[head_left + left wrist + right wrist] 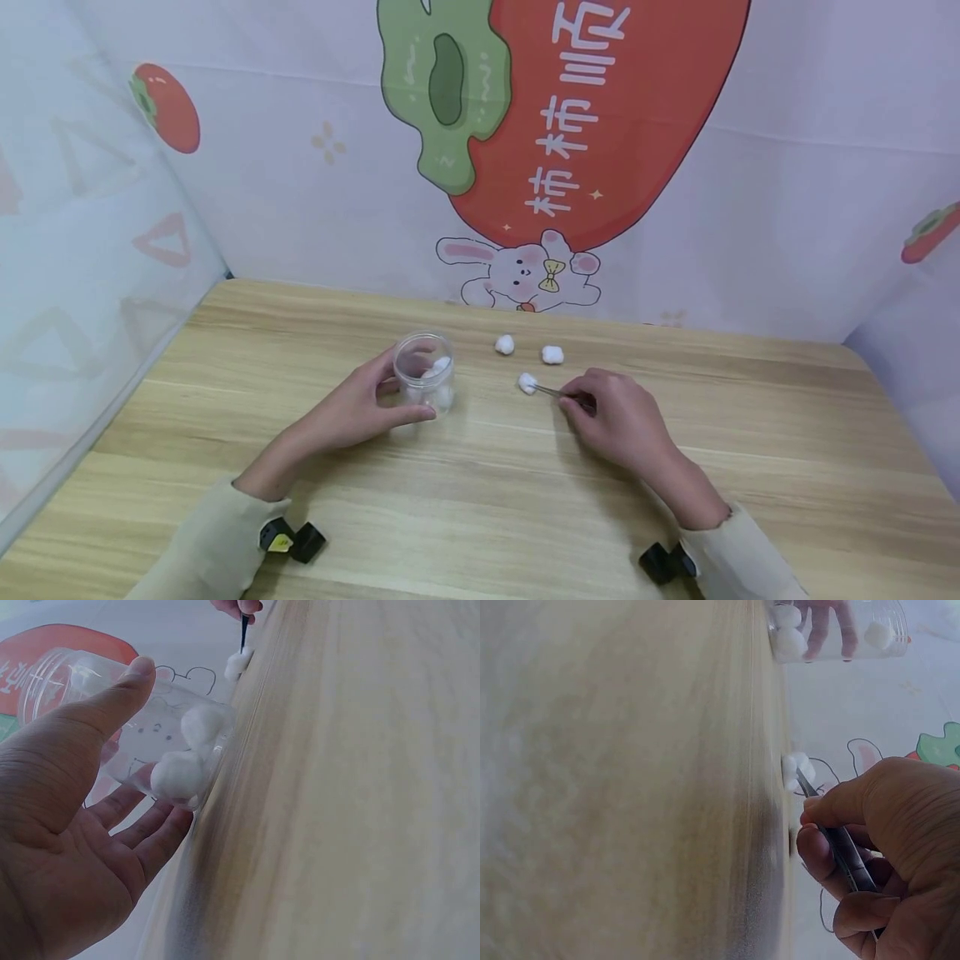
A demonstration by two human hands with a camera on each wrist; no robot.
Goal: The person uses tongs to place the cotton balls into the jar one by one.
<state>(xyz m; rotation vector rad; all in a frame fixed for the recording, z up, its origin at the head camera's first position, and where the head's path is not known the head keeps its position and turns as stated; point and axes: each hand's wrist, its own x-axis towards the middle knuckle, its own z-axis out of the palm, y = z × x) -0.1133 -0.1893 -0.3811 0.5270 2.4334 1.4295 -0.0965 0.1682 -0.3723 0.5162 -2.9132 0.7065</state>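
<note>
Toward the worktop's far edge, the left hand curls round a clear jar, seemingly steadying it; the right hand pinches tweezers, apparently for fine control, tips touching a loose cotton ball.

- Head view: looks forward and down from above the desk; the farthest off, it takes in the left hand, the right hand and the printed cloth behind.
- Left wrist view: low and close behind the left hand, turned sideways, the desk filling the right of the frame.
- Right wrist view: equally close behind the right hand, turned sideways, the desk at left.
- Common to all three: jar and tweezers; each wrist view includes part of the opposite hand along its top edge.
</note>
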